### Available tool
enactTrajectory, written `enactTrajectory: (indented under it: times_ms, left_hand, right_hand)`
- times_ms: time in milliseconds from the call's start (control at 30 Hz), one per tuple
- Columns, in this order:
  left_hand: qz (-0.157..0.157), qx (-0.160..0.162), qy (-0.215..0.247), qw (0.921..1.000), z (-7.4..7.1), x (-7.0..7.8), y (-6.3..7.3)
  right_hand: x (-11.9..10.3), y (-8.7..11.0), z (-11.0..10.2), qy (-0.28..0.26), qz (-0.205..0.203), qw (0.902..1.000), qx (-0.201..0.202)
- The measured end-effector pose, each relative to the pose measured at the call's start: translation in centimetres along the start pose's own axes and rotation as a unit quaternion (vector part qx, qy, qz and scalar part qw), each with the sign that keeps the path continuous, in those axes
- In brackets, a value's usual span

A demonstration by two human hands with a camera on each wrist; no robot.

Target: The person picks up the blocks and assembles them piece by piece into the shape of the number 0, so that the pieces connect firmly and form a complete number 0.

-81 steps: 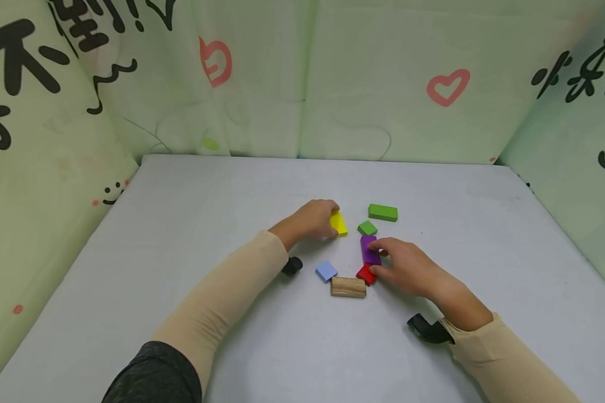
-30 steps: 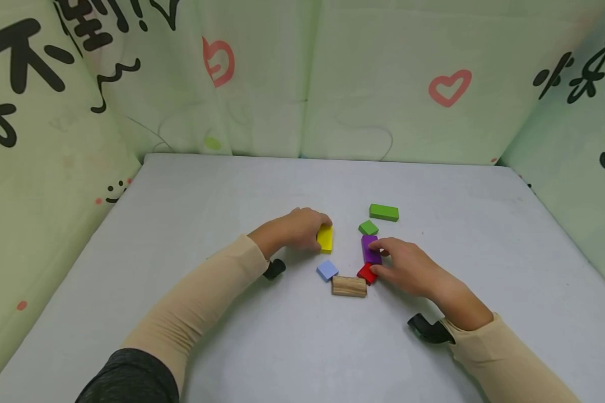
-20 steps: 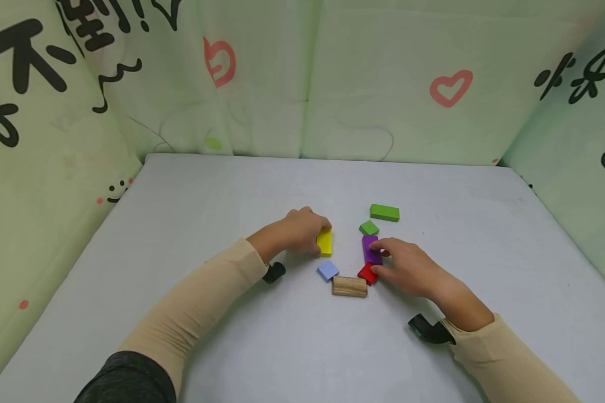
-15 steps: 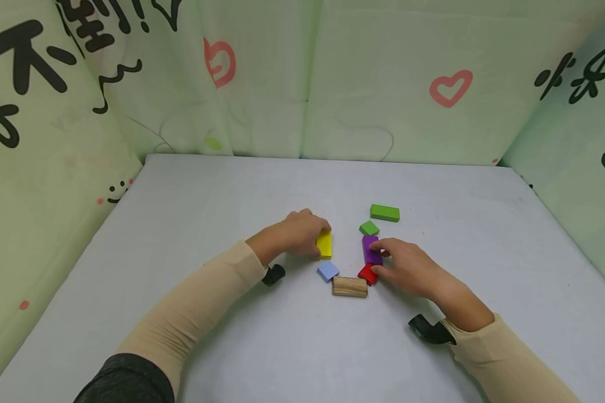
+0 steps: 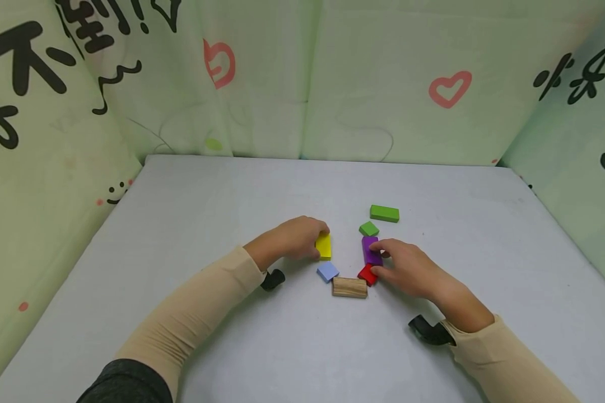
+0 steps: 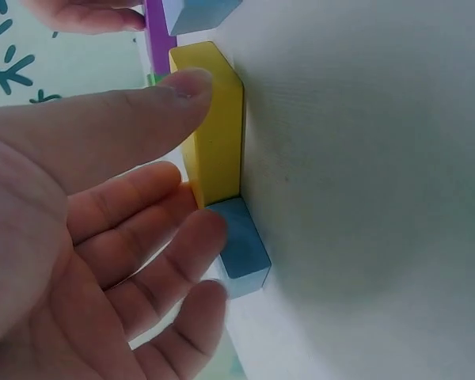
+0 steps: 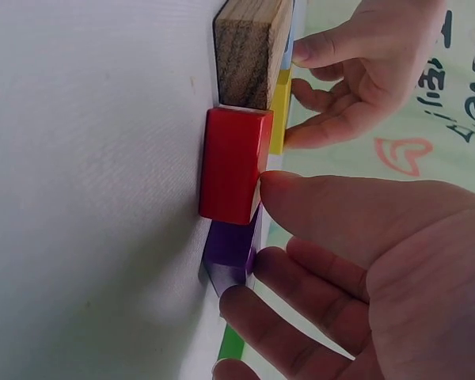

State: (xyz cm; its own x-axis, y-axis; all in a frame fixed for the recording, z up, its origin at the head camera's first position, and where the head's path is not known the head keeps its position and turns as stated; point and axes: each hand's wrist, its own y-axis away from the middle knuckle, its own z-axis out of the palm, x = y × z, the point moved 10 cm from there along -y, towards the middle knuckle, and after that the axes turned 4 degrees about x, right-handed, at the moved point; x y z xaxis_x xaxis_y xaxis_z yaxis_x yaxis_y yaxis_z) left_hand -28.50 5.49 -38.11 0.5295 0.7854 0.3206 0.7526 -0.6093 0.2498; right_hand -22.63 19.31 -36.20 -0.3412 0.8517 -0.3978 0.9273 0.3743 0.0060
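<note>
My left hand [image 5: 298, 237] pinches a yellow block [image 5: 324, 247], its thumb lying on one face in the left wrist view. Against the block's end there, beside the fingertips, sits a blue block [image 6: 241, 241], which the hand hides in the head view. A light blue block [image 5: 327, 271] lies just below the yellow one. My right hand [image 5: 408, 267] rests its thumb on a red block [image 7: 237, 162] and its fingertips on a purple block [image 7: 233, 241]. Red and purple stand end to end. A wood-grain block [image 5: 349, 287] bridges between the light blue and red blocks.
Beyond the purple block are a small green block [image 5: 369, 228] and a longer green block [image 5: 384, 213]. White tabletop [image 5: 222, 193] surrounds the pieces. Pale green printed cloth [image 5: 373, 84] stands at the back and both sides.
Over the last seconds my left hand has brought the yellow block toward me and a little left, straightening it until it lies close to the light blue block. My right hand has stayed put.
</note>
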Motion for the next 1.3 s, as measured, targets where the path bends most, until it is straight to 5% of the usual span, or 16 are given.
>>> enactTrajectory:
  times_ms: [1300]
  left_hand:
    - [-0.012, 0.002, 0.002, 0.9999, -0.07, -0.58, 0.33]
  right_hand:
    - [0.2, 0.01, 0.22, -0.001, 0.007, 1.0, -0.004]
